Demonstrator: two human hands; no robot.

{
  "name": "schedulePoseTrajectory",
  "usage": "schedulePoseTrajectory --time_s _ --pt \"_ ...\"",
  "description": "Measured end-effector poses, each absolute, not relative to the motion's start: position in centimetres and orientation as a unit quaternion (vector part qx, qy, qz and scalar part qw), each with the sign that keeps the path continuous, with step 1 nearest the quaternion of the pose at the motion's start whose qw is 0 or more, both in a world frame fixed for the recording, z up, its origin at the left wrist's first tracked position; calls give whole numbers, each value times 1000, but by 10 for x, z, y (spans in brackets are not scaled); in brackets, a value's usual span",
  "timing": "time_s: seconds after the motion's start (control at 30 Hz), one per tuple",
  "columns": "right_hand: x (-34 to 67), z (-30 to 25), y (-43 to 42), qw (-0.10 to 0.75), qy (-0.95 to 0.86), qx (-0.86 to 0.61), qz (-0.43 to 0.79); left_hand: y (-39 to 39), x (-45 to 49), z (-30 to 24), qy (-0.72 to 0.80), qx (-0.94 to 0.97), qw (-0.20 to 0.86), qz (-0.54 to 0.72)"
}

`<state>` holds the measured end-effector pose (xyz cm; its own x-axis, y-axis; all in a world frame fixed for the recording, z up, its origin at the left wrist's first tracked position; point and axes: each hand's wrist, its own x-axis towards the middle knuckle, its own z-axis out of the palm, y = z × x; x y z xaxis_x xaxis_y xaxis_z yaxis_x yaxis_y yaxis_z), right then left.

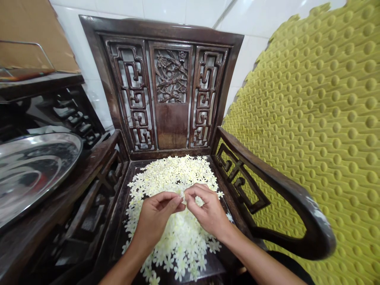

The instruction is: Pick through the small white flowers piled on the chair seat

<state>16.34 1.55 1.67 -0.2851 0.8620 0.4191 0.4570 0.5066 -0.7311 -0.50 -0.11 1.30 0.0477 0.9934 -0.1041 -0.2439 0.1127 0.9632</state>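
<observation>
Over the seat of a dark carved wooden chair, my two hands meet almost tip to tip. My left hand [162, 209] is closed in a pinch on a small white flower [181, 193], whose pale petals show between the fingertips. Thumb and forefinger of my right hand [206, 206] are pinched together right beside that flower; whatever they grip is too small to make out. Beneath both hands spreads a thick heap of loose white flowers [178, 237] with yellowish centres, covering much of the seat.
The chair's carved back [172, 126] rises ahead, with a curved armrest [285, 194] on the right. At left stands a shiny round metal tray [63, 148]. A yellow bumpy foam mat [320, 130] leans upright on the right. White tiles [166, 10] cover the wall behind.
</observation>
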Motion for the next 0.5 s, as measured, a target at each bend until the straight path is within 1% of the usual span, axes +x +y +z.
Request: schedulePoseTrajectory --time_s 0.3,0.5 --pt "162 15 14 416 -756 -454 224 -2 -3 8 460 433 564 532" --pt "168 14 25 429 -722 -502 205 5 -9 11 510 386 535 552"
